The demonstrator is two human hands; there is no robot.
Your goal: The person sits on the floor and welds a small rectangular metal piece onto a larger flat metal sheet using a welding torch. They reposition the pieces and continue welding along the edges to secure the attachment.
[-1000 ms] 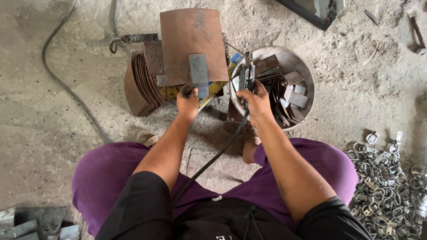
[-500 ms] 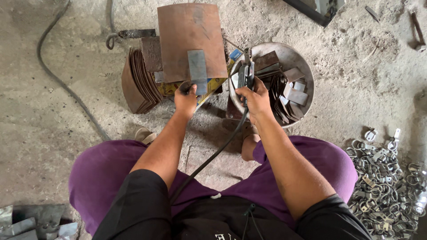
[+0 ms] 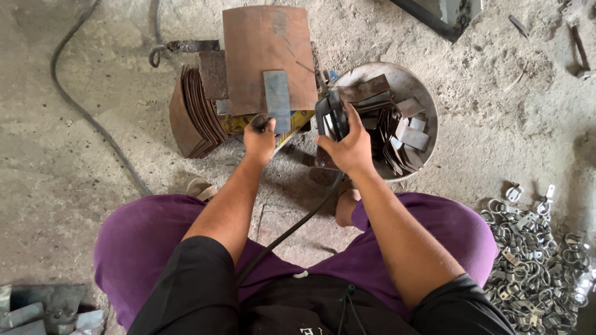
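Observation:
I sit on a sandy floor with purple trousers. My left hand [image 3: 259, 138] pinches the near end of a narrow grey metal strip [image 3: 277, 99] that lies on a rusty brown metal plate [image 3: 268, 56]. My right hand [image 3: 347, 144] is closed around a black tool handle [image 3: 330, 116], held upright between the plate and a metal bowl; a black cable [image 3: 292, 229] runs from it down between my knees.
The round metal bowl [image 3: 427, 105] at right holds several flat metal pieces. A stack of curved rusty plates [image 3: 194, 118] leans left of the plate. A heap of small metal rings and clamps [image 3: 537, 248] lies at right. A cable [image 3: 87, 111] curves across the floor at left.
Both hands stay where they were on the strip and the tool; only the view has shifted slightly.

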